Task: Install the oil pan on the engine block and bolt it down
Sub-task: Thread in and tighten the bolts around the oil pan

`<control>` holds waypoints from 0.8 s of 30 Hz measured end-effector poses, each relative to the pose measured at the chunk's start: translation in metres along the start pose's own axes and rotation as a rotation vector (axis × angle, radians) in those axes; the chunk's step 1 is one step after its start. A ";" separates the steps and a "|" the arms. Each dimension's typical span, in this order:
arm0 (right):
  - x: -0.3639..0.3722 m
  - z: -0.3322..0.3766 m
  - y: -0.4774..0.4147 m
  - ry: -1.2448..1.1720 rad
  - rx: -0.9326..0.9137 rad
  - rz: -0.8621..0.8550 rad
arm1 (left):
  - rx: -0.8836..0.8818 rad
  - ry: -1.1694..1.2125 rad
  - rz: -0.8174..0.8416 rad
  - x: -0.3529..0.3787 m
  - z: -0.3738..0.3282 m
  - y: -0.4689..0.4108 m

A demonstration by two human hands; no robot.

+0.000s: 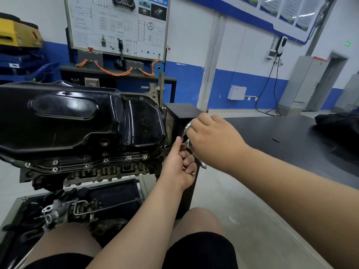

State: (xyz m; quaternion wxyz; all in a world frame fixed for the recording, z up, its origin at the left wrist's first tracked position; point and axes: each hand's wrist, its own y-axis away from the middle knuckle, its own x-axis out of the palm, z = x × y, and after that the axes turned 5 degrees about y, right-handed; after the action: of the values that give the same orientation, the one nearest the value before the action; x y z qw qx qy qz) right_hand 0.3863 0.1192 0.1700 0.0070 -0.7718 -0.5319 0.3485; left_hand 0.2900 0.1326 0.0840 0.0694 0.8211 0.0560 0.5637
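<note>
The glossy black oil pan (77, 119) lies on the upturned engine block (108, 171), with several bolts (105, 160) seated along its near flange. At the pan's right end, my right hand (211, 140) grips a chrome wrench (186, 131) from above. My left hand (179, 164) sits just below it, its fingers curled round the lower part of the same tool near the pan's corner (165, 146). The tool's tip and the bolt it meets are hidden behind my hands.
The engine stands on a metal stand with a tray (116, 193) of loose parts beneath. A dark workbench (281, 136) runs along the right, with a black bundle (338, 121) on it. A training board (118, 26) stands behind. My knees are at the bottom.
</note>
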 end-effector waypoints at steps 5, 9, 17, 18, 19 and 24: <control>-0.001 -0.008 -0.006 -0.234 0.088 0.120 | -0.008 -0.009 0.099 -0.001 -0.003 0.003; 0.002 0.006 -0.008 -0.405 0.333 0.281 | -0.011 -0.031 0.070 -0.003 -0.007 0.002; 0.004 -0.010 -0.001 -0.063 -0.047 -0.113 | 0.027 -0.097 0.015 -0.004 -0.003 0.005; 0.002 -0.010 -0.002 -0.146 0.024 -0.038 | 0.015 -0.088 0.041 -0.003 -0.004 0.005; 0.002 -0.008 -0.003 -0.221 0.114 0.057 | -0.002 -0.070 0.074 -0.003 -0.005 0.004; 0.004 0.004 -0.005 -0.451 0.392 0.304 | -0.058 -0.077 0.024 -0.001 -0.009 0.003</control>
State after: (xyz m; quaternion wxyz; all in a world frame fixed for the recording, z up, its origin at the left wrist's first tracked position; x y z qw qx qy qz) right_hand 0.3810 0.1229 0.1669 -0.0149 -0.7297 -0.3217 0.6032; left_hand 0.2815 0.1296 0.0868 0.0887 0.8406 0.0272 0.5337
